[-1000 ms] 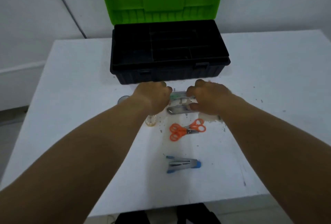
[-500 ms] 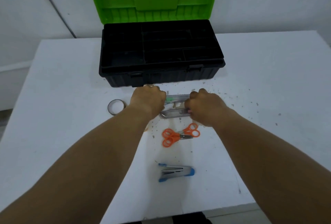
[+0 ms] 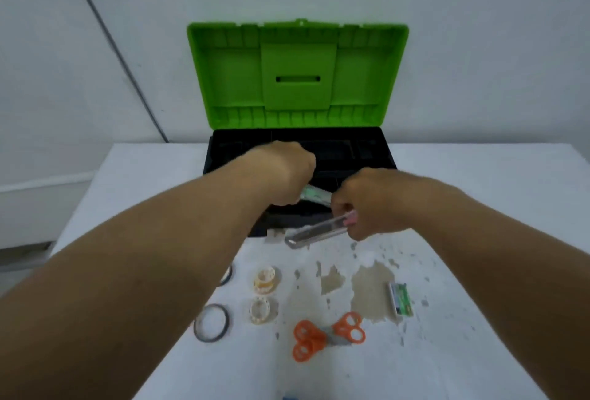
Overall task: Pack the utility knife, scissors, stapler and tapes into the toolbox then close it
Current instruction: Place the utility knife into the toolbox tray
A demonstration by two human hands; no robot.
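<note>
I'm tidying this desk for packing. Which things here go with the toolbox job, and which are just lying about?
For the job:
toolbox
utility knife in right hand
green-tipped knife in left hand
orange scissors
tape rolls

Lying about:
small green box
peeled patches on the table

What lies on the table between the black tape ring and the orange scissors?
In the head view, a small clear tape roll lies between the black tape ring and the orange scissors; otherwise bare, scuffed table.

Counted: one toolbox [image 3: 376,157], two knives [image 3: 314,235] [image 3: 314,195], two orange scissors [image 3: 346,329] [image 3: 306,340], four tape rolls [image 3: 211,323] [image 3: 261,311] [image 3: 265,279] [image 3: 227,275], one staple box [image 3: 400,301].
</note>
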